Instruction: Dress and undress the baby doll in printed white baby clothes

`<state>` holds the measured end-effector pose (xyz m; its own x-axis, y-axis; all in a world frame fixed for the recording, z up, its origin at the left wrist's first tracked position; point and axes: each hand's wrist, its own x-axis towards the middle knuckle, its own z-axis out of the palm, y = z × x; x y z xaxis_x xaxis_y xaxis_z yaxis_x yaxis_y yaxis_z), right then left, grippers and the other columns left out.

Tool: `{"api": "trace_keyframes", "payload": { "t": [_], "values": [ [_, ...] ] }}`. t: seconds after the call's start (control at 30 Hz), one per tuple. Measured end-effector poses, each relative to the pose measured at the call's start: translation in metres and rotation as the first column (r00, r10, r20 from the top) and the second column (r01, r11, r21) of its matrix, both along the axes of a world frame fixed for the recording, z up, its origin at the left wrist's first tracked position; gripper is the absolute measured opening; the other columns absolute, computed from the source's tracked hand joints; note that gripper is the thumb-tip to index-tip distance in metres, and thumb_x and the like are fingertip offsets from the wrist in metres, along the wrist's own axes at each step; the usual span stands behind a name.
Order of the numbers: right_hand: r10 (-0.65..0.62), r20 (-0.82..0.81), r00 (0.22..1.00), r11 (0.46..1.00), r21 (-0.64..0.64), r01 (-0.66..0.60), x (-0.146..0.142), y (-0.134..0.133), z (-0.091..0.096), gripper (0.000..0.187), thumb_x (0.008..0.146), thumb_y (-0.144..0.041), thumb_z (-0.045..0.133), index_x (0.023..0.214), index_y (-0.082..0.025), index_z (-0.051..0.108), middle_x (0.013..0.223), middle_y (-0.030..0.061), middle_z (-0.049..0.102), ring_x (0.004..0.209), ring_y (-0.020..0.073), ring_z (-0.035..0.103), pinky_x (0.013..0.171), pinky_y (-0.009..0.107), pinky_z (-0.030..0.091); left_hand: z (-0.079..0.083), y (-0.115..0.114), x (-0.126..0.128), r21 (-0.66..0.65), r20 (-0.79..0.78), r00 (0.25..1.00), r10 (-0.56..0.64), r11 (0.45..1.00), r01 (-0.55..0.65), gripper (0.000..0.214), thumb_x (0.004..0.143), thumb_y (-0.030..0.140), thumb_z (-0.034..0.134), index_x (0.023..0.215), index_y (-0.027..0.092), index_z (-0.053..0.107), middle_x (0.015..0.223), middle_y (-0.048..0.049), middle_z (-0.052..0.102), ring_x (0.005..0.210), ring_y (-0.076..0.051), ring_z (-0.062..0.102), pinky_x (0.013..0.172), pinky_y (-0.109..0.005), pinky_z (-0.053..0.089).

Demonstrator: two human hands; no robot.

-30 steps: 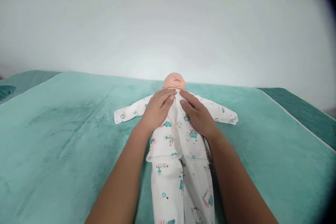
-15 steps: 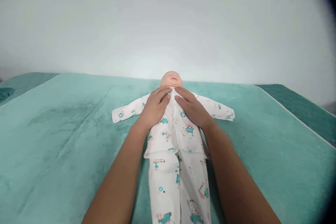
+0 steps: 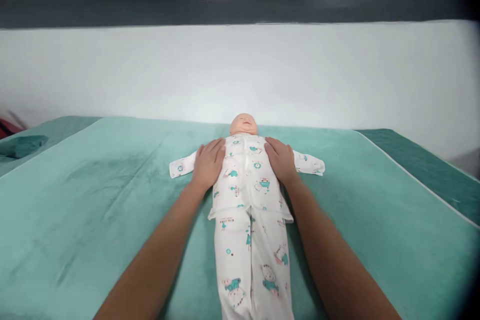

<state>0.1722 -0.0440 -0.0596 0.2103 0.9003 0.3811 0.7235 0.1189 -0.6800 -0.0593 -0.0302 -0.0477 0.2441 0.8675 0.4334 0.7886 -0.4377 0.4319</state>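
A baby doll (image 3: 243,124) lies on its back on the green bedspread, its head away from me and its arms spread out. It wears a white printed shirt (image 3: 243,175) and matching white trousers (image 3: 234,260). My left hand (image 3: 210,164) rests flat on the shirt at the left shoulder side, where the sleeve joins, fingers stretched out. On the opposite side, my right hand (image 3: 280,161) lies over the right shoulder and sleeve, also with fingers extended. Neither hand grips the cloth. The doll's feet are out of view.
The green bedspread (image 3: 112,220) spreads around the doll, with a pale piping line near each side. A white wall (image 3: 240,70) stands behind the bed. Above it runs a dark window frame (image 3: 112,7) with metal bars. Something red (image 3: 8,128) shows at the far left.
Both my hands have moved apart, from the middle of the shirt's upper chest out to the shoulders. The view has tilted up, bringing the barred window into sight.
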Motion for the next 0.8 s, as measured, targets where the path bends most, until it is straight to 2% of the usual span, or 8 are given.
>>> {"api": "trace_keyframes", "payload": {
  "t": [0.07, 0.13, 0.3, 0.4, 0.5, 0.6, 0.8],
  "values": [
    [-0.091, 0.147, 0.985, 0.996, 0.005, 0.091, 0.010, -0.005, -0.009, 0.045, 0.099, -0.039, 0.031, 0.134, -0.025, 0.056, 0.139, 0.0045, 0.057, 0.133, 0.0248, 0.044, 0.117, 0.054, 0.014, -0.011, -0.007, -0.029, 0.045, -0.173, 0.979, 0.111, 0.993, -0.105, 0.053, 0.100, 0.041, 0.026, 0.146, 0.022, 0.042, 0.149, -0.0081, 0.048, 0.138, -0.027, 0.040, 0.118, -0.048, 0.021],
    [-0.156, 0.275, 0.949, 0.987, 0.007, 0.160, 0.019, -0.014, -0.016, 0.047, 0.099, -0.040, 0.031, 0.138, -0.025, 0.052, 0.141, 0.0055, 0.056, 0.133, 0.0255, 0.043, 0.116, 0.052, 0.017, -0.018, -0.017, -0.057, 0.056, -0.291, 0.944, 0.155, 0.988, -0.145, 0.058, 0.098, 0.043, 0.031, 0.150, 0.018, 0.036, 0.149, -0.0126, 0.047, 0.136, -0.029, 0.042, 0.114, -0.046, 0.029],
    [-0.232, 0.431, 0.872, 0.959, -0.048, 0.279, 0.052, -0.045, -0.028, 0.052, 0.099, -0.042, 0.033, 0.143, -0.018, 0.045, 0.146, 0.0132, 0.048, 0.134, 0.0282, 0.041, 0.112, 0.046, 0.026, -0.021, -0.035, -0.102, 0.039, -0.440, 0.857, 0.269, 0.959, -0.281, 0.055, 0.096, 0.032, 0.033, 0.149, 0.017, 0.036, 0.145, -0.0165, 0.050, 0.132, -0.032, 0.047, 0.106, -0.048, 0.038],
    [-0.312, 0.407, 0.858, 0.925, -0.077, 0.373, 0.077, -0.060, -0.034, 0.053, 0.096, -0.042, 0.040, 0.141, -0.015, 0.048, 0.147, 0.0170, 0.044, 0.134, 0.0334, 0.038, 0.107, 0.046, 0.032, -0.019, -0.033, -0.114, 0.034, -0.506, 0.815, 0.280, 0.951, -0.306, 0.054, 0.097, 0.027, 0.028, 0.148, 0.013, 0.036, 0.147, -0.0183, 0.048, 0.135, -0.032, 0.044, 0.106, -0.049, 0.039],
    [-0.423, 0.335, 0.842, 0.874, -0.092, 0.476, 0.095, -0.067, -0.038, 0.051, 0.093, -0.040, 0.044, 0.134, -0.012, 0.055, 0.136, 0.0222, 0.051, 0.126, 0.0376, 0.044, 0.100, 0.047, 0.037, -0.015, -0.024, -0.124, 0.012, -0.553, 0.795, 0.249, 0.957, -0.291, 0.055, 0.097, 0.023, 0.027, 0.150, 0.010, 0.033, 0.151, -0.0185, 0.042, 0.138, -0.030, 0.042, 0.109, -0.045, 0.039],
    [-0.441, 0.288, 0.850, 0.868, -0.103, 0.485, 0.104, -0.066, -0.041, 0.048, 0.093, -0.036, 0.044, 0.132, -0.011, 0.057, 0.121, 0.0213, 0.059, 0.114, 0.0347, 0.053, 0.095, 0.043, 0.040, -0.011, -0.014, -0.136, -0.019, -0.589, 0.778, 0.219, 0.958, -0.284, 0.058, 0.094, 0.017, 0.031, 0.151, 0.010, 0.031, 0.151, -0.0169, 0.043, 0.135, -0.028, 0.046, 0.106, -0.041, 0.043],
    [-0.463, 0.190, 0.866, 0.872, -0.076, 0.484, 0.114, -0.054, -0.044, 0.041, 0.091, -0.023, 0.038, 0.126, -0.018, 0.060, 0.119, 0.0149, 0.059, 0.100, 0.0265, 0.058, 0.084, 0.036, 0.044, -0.015, -0.006, -0.147, 0.037, -0.582, 0.761, 0.287, 0.944, -0.328, 0.058, 0.094, 0.014, 0.025, 0.152, 0.008, 0.027, 0.148, -0.0186, 0.047, 0.130, -0.029, 0.052, 0.102, -0.040, 0.045]
  ]
}}
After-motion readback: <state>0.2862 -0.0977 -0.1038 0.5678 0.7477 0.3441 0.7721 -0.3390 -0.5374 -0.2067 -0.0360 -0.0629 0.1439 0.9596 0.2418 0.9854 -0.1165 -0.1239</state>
